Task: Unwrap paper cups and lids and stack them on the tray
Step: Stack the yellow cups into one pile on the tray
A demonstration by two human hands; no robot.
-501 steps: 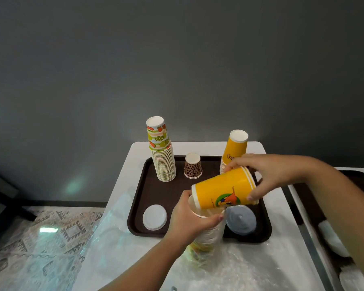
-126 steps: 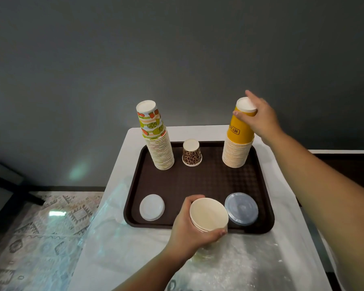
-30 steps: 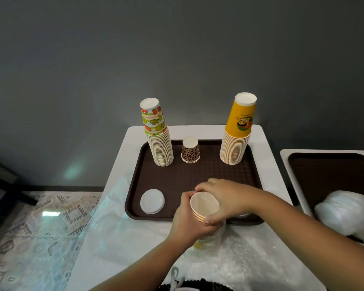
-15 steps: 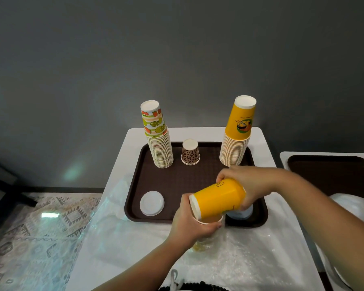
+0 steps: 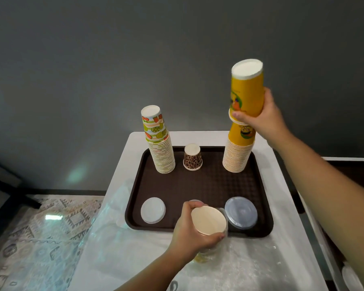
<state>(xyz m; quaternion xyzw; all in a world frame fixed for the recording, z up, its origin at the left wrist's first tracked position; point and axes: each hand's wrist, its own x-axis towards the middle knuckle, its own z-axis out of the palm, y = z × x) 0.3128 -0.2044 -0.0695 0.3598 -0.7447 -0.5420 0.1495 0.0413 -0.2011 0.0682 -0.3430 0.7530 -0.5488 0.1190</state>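
Observation:
My right hand (image 5: pixel 261 118) grips an upside-down yellow cup (image 5: pixel 246 87) by its rim end, right over the tall yellow cup stack (image 5: pixel 239 153) at the back right of the brown tray (image 5: pixel 200 185). Its rim sits over the stack's top cup. My left hand (image 5: pixel 190 232) grips a short stack of cups (image 5: pixel 208 222), mouth up, still inside clear plastic wrap, at the tray's front edge. A fruit-print cup stack (image 5: pixel 159 148) and a single leopard-print cup (image 5: pixel 192 158) stand at the back of the tray. A white lid (image 5: pixel 153 210) and a greyish lid pile (image 5: pixel 241 212) lie near the front.
Clear plastic wrap (image 5: pixel 240 267) spreads over the white table (image 5: pixel 126 156) in front of the tray and hangs off its left side. A second dark tray (image 5: pixel 349 171) sits on a table to the right. A patterned floor lies at lower left.
My right hand pulled one yellow cup off the wrapped stack, turned it upside down and lifted it up to the top of the yellow stack. My left hand kept hold of the wrapped stack.

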